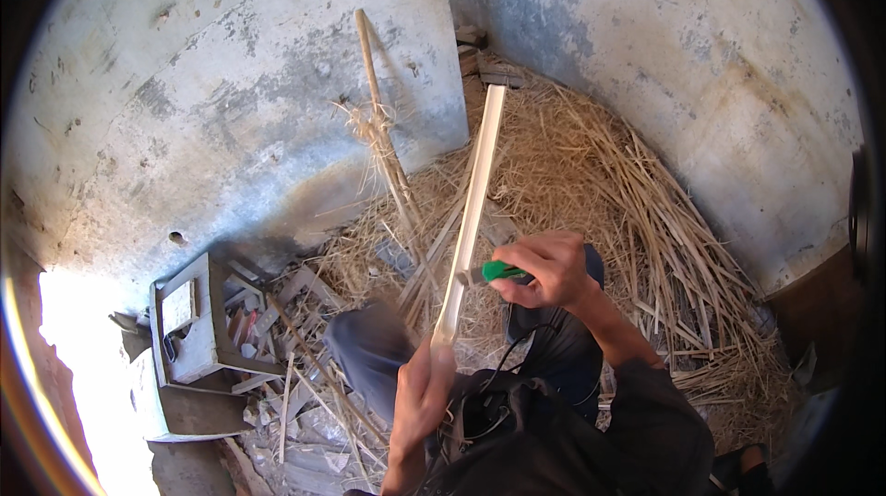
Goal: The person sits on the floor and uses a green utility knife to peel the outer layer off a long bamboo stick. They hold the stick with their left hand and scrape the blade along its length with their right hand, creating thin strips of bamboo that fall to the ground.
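Note:
A long pale split bamboo length [475, 191], with a hollow channel along its face, slants up and away from me. My left hand [423, 392] is closed around its near end, slightly blurred. In my right hand [552, 270] is a knife with a green handle [503, 270], gripped with the fingers curled round it. Its short grey blade [469, 277] points left and meets the channel a little above my left hand. Both hands are over my lap, between my bent knees.
Dry shavings [544, 141] and long thin strips [664, 247] cover the floor. A pole [366, 53] with frayed fibres leans on the wall [277, 81]. To the left, a wooden box frame [208, 339] stands among scraps. Dark cords [531, 334] hang by my lap.

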